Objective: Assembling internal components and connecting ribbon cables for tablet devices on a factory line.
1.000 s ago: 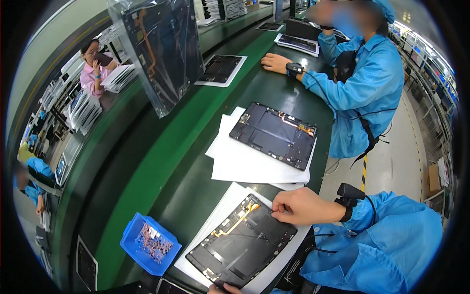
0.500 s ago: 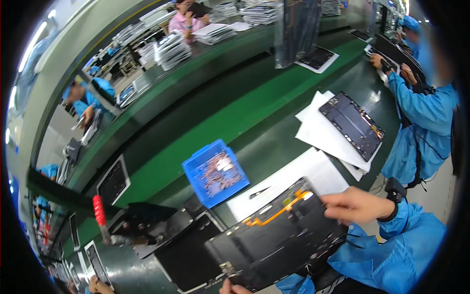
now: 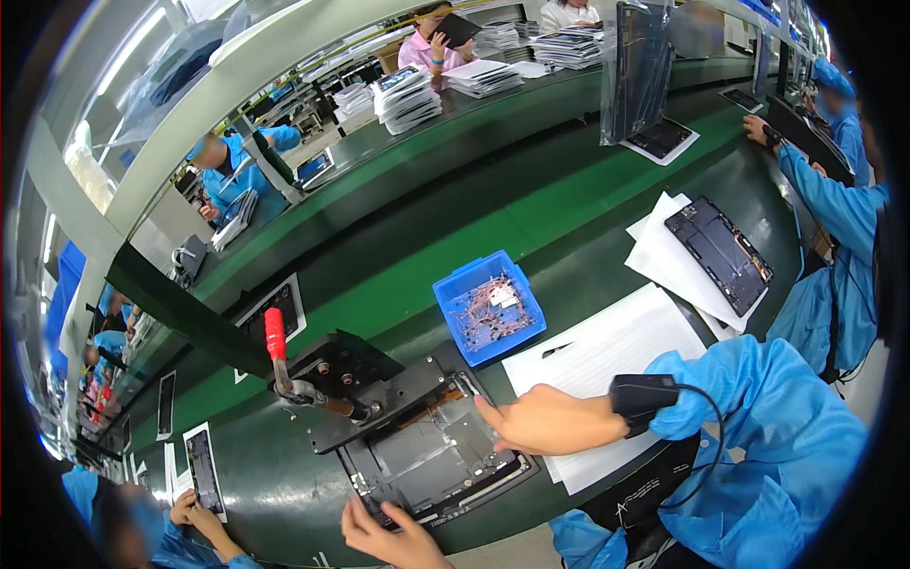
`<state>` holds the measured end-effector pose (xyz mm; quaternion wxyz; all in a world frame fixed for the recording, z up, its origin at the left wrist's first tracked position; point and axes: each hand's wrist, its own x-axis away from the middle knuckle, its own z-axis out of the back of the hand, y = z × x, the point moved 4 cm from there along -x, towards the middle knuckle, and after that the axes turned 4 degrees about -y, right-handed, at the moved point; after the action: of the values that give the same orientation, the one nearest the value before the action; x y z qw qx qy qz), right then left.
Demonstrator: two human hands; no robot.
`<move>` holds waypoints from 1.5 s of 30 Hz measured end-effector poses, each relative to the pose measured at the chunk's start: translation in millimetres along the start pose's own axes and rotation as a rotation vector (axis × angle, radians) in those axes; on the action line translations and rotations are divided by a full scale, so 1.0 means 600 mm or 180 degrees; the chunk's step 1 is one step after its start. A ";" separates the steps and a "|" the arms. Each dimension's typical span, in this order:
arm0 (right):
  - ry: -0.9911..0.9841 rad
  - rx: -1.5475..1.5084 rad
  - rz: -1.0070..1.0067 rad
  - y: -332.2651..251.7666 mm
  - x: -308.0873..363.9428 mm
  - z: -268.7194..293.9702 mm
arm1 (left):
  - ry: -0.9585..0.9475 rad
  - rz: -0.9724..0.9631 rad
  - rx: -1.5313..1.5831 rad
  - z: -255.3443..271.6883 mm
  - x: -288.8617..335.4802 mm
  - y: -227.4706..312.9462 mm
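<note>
Now I've shifted the panel (image 3: 436,455) from the paper (image 3: 626,346) to beside the clamp (image 3: 324,396), so work centres there; left hand (image 3: 396,542) spread at its near edge, right hand (image 3: 555,420) at its right end, grip unclear.

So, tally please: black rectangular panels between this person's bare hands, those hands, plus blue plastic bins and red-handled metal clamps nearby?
Black panel: 1
Left hand, right hand: 2
Blue bin: 1
Red-handled clamp: 1
Total: 5
</note>
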<state>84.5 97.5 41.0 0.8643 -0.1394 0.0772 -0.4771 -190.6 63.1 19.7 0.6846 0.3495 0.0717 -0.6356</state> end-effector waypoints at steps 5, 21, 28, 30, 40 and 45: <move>0.0750 -0.0064 0.0548 -0.058 -0.056 0.169 | -0.1152 -0.1123 0.0153 -0.009 0.036 0.042; 0.0715 -0.3833 0.1851 -0.205 -0.287 0.271 | -0.1453 -0.1074 0.0487 -0.004 0.034 0.014; 0.1256 0.0421 0.3102 -0.237 -0.216 0.153 | -0.1423 -0.1024 0.0298 -0.008 0.039 0.008; 0.1200 0.0282 0.2920 -0.247 -0.220 0.159 | -0.1344 -0.1188 0.0208 -0.005 0.035 0.016; 0.1443 -0.0060 0.2555 -0.246 -0.255 0.116 | -0.1689 -0.0565 0.0484 0.001 0.035 0.020; 0.2054 -0.0802 0.2604 -0.243 -0.242 0.103 | -0.1229 -0.1256 -0.0087 0.014 0.022 0.020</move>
<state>-93.4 156.7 145.7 0.8886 -0.0468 0.4436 -0.1069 -179.8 46.8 23.3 0.5532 0.1919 0.0151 -0.8105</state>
